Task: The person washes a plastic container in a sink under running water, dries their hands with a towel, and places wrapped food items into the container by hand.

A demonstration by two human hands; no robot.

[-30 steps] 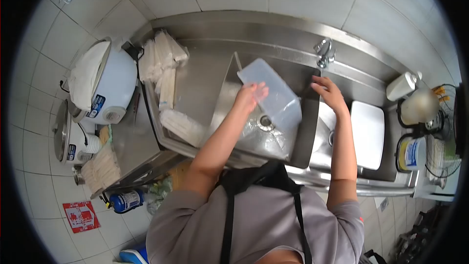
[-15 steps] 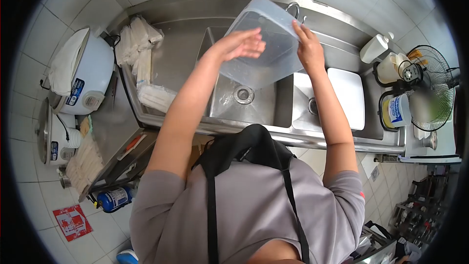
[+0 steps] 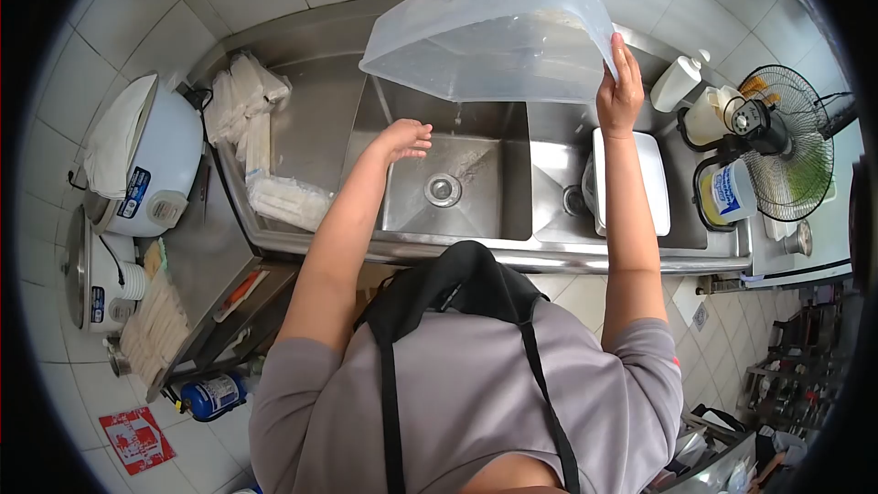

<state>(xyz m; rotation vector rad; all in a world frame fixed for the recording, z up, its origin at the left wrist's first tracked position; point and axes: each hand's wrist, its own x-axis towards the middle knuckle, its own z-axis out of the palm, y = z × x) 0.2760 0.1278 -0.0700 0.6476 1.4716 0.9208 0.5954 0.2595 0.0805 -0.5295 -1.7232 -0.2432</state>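
A large translucent plastic container (image 3: 485, 46) is held up over the back of the sink, tilted so that its open side faces me. My right hand (image 3: 622, 96) grips its right edge, the thumb partly hidden. Below and left of the container, my left hand (image 3: 404, 140) hangs over the left sink basin (image 3: 494, 192) with its fingers stretched out and nothing in them. Water drops fall from the container into that basin, whose floor is wet around the drain (image 3: 444, 189).
Right of the right basin sits a white lidded tub (image 3: 645, 183). A white pump bottle (image 3: 677, 82), a fan (image 3: 786, 137) and a labelled tub (image 3: 729, 194) stand farther right. Wrapped packs (image 3: 288, 201) lie on the left drainboard, beside a rice cooker (image 3: 165, 160).
The container has moved up and away from me, and its open side has turned toward me. My right hand keeps hold of it. My left hand has dropped lower, away from the container.
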